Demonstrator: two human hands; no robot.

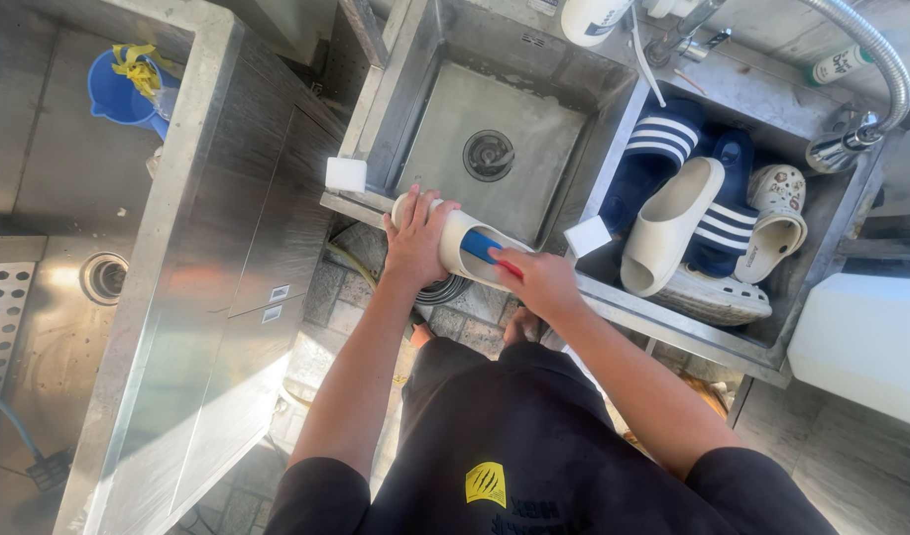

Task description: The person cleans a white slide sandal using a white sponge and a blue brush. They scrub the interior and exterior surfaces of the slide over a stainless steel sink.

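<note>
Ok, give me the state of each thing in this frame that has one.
Cream slide sandal: held over the sink edge.
Left hand: gripping the sandal's end.
Right hand: pressing a blue brush on the sandal.
Left basin: empty, drain uncovered.
Right basin: piled with sandals and clogs.
White soap block: resting on the sink rim.

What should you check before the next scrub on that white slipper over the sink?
1. Left hand grips the cream slipper at its end: ok.
2. Right hand holds the blue brush against the slipper: ok.
3. Slipper sits over the front rim of the left sink basin, so drips fall inside: cannot tell, part hangs outside.
4. Drain of that basin uncovered: ok.
5. White sponge block within reach on the rim: ok.
6. Room in the right basin for another shoe: not ok, it is packed with blue striped slides and other slippers.
</note>
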